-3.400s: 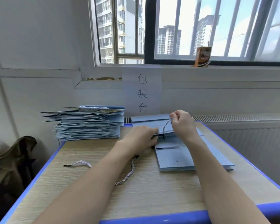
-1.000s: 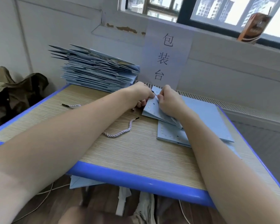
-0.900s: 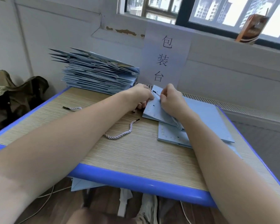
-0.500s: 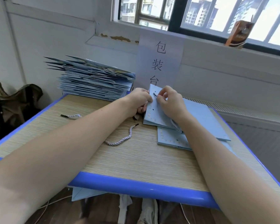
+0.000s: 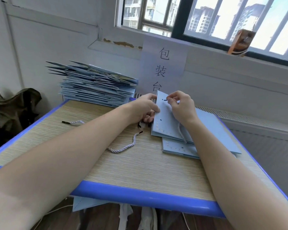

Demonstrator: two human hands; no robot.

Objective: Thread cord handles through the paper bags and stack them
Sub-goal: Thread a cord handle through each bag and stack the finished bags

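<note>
A flat light-blue paper bag (image 5: 163, 120) is tilted up at its far edge over several more flat bags (image 5: 211, 130). My left hand (image 5: 143, 108) grips the bag's left edge. My right hand (image 5: 181, 105) pinches the black tip of a cord at the upper hole. That cord (image 5: 181, 133) hangs out from under my right wrist. A loose twisted cord (image 5: 125, 145) lies on the table beside the bag, and another (image 5: 73, 122) lies farther left. A tall stack of bags with handles (image 5: 96, 85) stands at the back left.
The wooden table has a blue rim (image 5: 140, 195). A paper sign (image 5: 163, 63) hangs on the wall behind the bags. A brown carton (image 5: 241, 42) stands on the windowsill. A dark bag (image 5: 12, 110) sits left of the table. A blue sheet (image 5: 85, 203) lies on the floor below.
The bag's far edge has been lifted higher. My right hand has moved up to the upper hole with the cord tip. The view has tilted upward slightly.
</note>
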